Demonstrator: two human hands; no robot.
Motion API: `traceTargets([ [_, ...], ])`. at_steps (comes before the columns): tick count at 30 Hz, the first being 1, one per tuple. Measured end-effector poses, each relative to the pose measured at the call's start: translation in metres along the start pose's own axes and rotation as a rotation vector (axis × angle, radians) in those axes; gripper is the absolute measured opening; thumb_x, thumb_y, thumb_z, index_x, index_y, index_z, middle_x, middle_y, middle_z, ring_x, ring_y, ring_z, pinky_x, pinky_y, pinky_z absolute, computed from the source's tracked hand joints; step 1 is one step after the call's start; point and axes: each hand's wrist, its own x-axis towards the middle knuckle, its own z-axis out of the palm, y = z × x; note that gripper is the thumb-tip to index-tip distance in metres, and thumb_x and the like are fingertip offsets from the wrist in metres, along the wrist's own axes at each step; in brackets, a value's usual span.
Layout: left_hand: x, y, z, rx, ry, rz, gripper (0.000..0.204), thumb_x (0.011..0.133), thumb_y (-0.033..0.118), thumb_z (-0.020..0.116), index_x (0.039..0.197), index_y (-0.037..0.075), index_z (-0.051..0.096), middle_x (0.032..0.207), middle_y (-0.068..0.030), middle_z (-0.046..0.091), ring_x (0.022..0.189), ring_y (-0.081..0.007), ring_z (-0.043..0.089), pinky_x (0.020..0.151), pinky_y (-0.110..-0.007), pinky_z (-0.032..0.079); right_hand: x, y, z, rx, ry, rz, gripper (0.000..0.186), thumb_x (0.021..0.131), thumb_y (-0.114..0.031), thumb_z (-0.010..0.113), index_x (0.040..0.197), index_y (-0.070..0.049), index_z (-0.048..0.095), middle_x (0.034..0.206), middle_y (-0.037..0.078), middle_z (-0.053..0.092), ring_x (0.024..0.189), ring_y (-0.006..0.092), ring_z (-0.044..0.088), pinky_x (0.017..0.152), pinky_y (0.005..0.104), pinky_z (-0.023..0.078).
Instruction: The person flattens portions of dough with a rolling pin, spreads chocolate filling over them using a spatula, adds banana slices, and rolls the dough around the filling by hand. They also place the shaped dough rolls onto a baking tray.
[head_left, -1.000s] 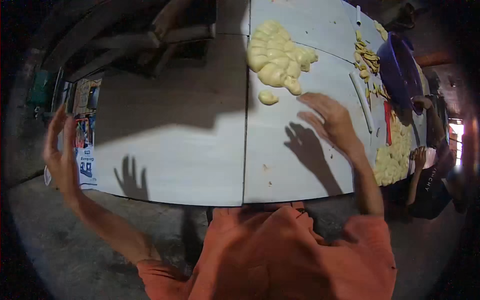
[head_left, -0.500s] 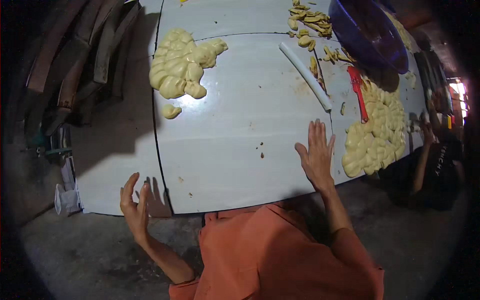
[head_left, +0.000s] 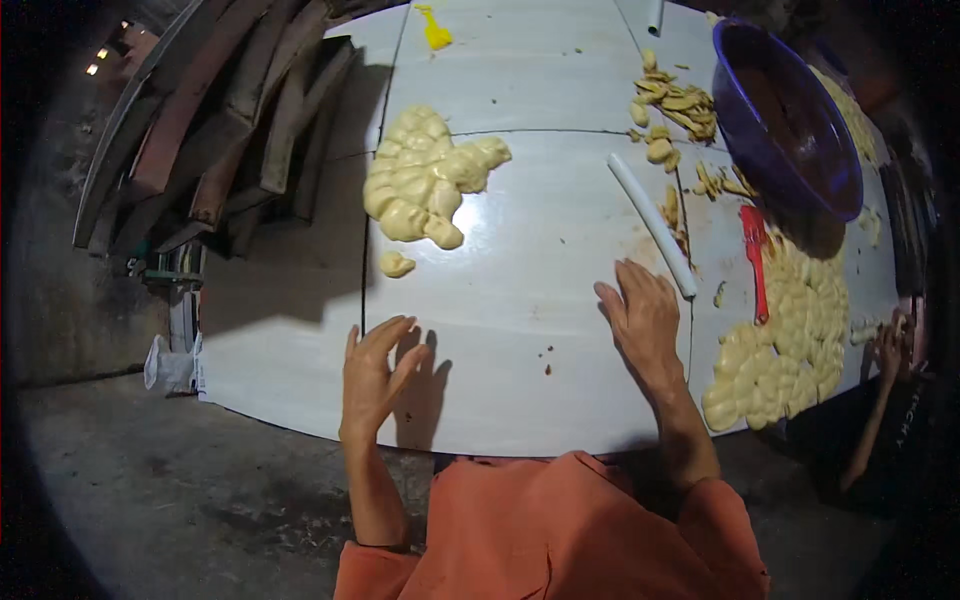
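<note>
In the head view, my two hands were well apart over the near side of the white table (head_left: pixel 490 400), and neither held anything. My left hand (head_left: pixel 376 382) was near the table's near edge, fingers loosely bent and thumb out to the right, its shadow just beside it. My right hand (head_left: pixel 645 325) was palm down with its fingers spread toward the far side, near the lower end of a white tube (head_left: pixel 652 226); I could not tell whether its palm touched the table. The dough cluster (head_left: pixel 415 185), pale yellow and glossy, lay beyond my left hand, with one small dough lump (head_left: pixel 396 264) apart on its near side. Far to the right spread a larger dough patch (head_left: pixel 785 345), and a red spatula (head_left: pixel 754 265) rested at its left edge. Beyond that stood a purple basin (head_left: pixel 745 130), with yellow slices (head_left: pixel 680 105) strewn along its left. A yellow scraper (head_left: pixel 435 32) lay at the far edge, long dark slats (head_left: pixel 168 150) were stacked at the far left, and a co-worker's hand (head_left: pixel 889 350) showed at the far right. As I judged it, the dividing was well along, since both masses already lay in rounded lumps; I saw none flattened or opened, so any further handling of them seemed left undone.
</note>
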Motion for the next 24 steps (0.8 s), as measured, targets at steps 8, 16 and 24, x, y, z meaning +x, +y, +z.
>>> traceTargets([
  [8,0.046,-0.007,0.007,-0.063,-0.047,0.078,0.041,0.094,0.036,0.072,0.125,0.009,0.069,0.128,-0.0118,0.07,0.125,-0.03,0.063,0.118,-0.06,0.03,0.169,-0.076,0.045,0.352,-0.033,-0.125,0.048,0.095,-0.03,0.064,0.131,0.001,0.063,0.125,0.021,0.065,0.114,0.0344,0.064,0.099,0.0448,0.049],
  [16,0.14,0.017,0.004,-0.123,0.012,0.254,0.043,0.092,0.029,0.073,0.129,0.007,0.066,0.121,-0.0149,0.071,0.11,-0.034,0.066,0.106,-0.052,0.042,0.251,-0.074,0.07,0.129,-0.047,-0.556,0.041,0.082,-0.033,0.071,0.107,0.0,0.069,0.13,0.024,0.062,0.124,0.0335,0.058,0.101,0.0405,0.049],
  [24,0.234,0.019,0.058,-0.155,0.263,0.476,0.059,0.086,0.024,0.076,0.137,0.001,0.056,0.111,-0.0203,0.07,0.105,-0.0367,0.065,0.095,-0.047,0.048,0.217,-0.087,0.037,1.215,-0.423,0.175,0.031,0.083,-0.017,0.072,0.11,-0.004,0.063,0.088,0.005,0.064,0.078,0.0103,0.06,0.068,0.026,0.049],
])
